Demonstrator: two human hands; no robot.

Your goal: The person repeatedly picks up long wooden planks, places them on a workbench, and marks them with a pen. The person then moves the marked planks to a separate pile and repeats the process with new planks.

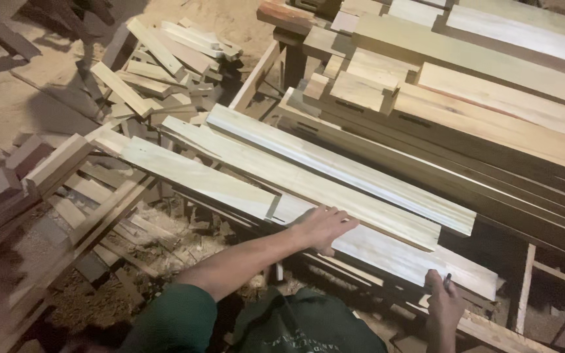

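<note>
My left hand (324, 225) lies flat, fingers spread, on a long pale wooden plank (393, 252) that runs diagonally across a stack of boards. My right hand (444, 301) grips the near edge of the same plank near its right end, with a thin dark pencil-like object between the fingers. Two more pale planks (335, 163) lie just beyond, parallel to it. A shorter plank (197, 176) lies to the left, end to end with the one I touch.
A pile of short wood offcuts (165, 59) sits on the sawdust floor at upper left. A wooden frame (80, 189) stands at left. Stacked thick timber beams (492, 98) with mortise slots fill the upper right. Scraps and sawdust (158, 255) lie below the planks.
</note>
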